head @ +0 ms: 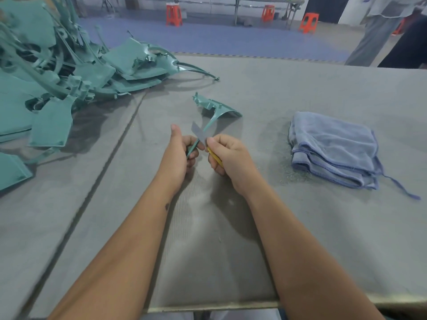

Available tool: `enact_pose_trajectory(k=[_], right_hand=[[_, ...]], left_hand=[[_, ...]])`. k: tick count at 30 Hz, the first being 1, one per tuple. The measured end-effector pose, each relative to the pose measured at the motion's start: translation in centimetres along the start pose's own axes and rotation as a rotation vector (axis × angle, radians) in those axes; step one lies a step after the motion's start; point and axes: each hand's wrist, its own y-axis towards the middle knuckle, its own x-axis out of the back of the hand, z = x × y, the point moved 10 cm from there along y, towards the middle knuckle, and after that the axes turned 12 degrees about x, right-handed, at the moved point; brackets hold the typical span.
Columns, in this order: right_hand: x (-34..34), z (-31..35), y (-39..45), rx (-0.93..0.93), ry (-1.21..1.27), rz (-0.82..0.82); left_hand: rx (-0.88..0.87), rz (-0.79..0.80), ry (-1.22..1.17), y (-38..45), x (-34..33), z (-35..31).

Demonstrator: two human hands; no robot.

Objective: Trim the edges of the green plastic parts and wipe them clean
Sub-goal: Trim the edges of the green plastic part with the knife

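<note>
My left hand [179, 153] grips the thin stem end of a green plastic part [217, 109], whose wide end reaches away over the table. My right hand [227, 155] holds a yellow-handled knife [216, 155]; its grey blade [199, 132] lies against the part's stem just above my left fingers. A folded blue cloth [332, 148] lies on the table to the right of my hands, untouched.
A big heap of green plastic parts [53, 77] covers the table's left side. The grey table [277, 227] has a seam running diagonally on the left. A person stands at the far right [381, 31]. Orange stools [173, 15] stand on the floor beyond.
</note>
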Motion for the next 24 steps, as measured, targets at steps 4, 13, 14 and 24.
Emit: enact_pose_trajectory(k=[4, 13, 14, 24], right_hand=[[-0.9, -0.6, 0.0, -0.026, -0.078, 0.088], [1.0, -1.0, 0.5, -0.016, -0.169, -0.08], [1.4, -1.0, 0.6, -0.026, -0.15, -0.118], [-1.5, 0.2, -0.5, 0.03, -0.002, 0.09]], left_hand=[[0.037, -0.015, -0.11, 0.1, 0.1, 0.3], [0.033, 0.016, -0.012, 0.1, -0.3, 0.2], [0.031, 0.017, -0.004, 0.0, -0.4, 0.2], [0.042, 0.097, -0.217, -0.1, -0.6, 0.1]])
